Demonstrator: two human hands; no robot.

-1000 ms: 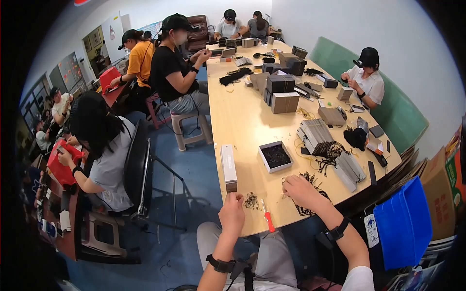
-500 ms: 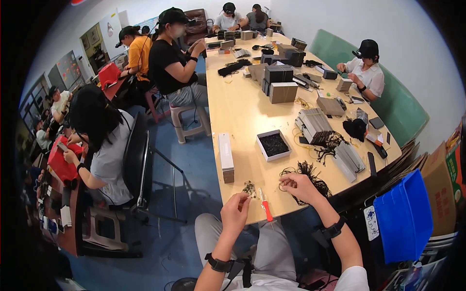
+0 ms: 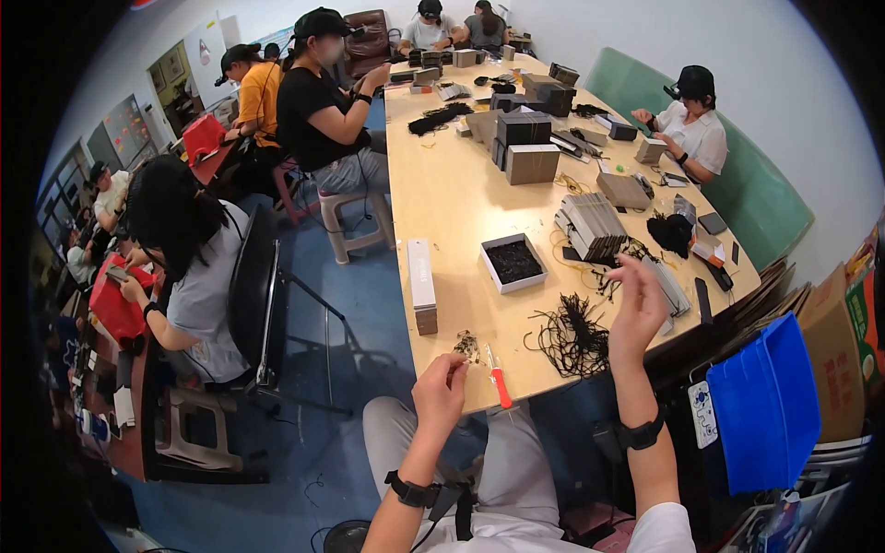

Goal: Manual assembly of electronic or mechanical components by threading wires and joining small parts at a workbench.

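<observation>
1. The fingertips of my left hand (image 3: pixel 441 392) meet just beside a small dark tangle (image 3: pixel 467 344); I cannot tell whether they pinch anything.
2. My right hand (image 3: pixel 638 309) hangs just right of the heap of black cords (image 3: pixel 570 341), fingers bent; its grip I cannot tell.
3. I'd judge this partway: a squared card stack (image 3: pixel 421 276) stands leftward on the surface (image 3: pixel 452 212); plenty of loose cords are left.

Here we go: my two hands (image 3: pixel 441 392) (image 3: pixel 639 309), my two wristbands (image 3: pixel 412 490) (image 3: pixel 643 431), one red-handled tool (image 3: pixel 500 382), one open white box (image 3: pixel 525 281), one blue bin (image 3: pixel 765 405)!
</observation>
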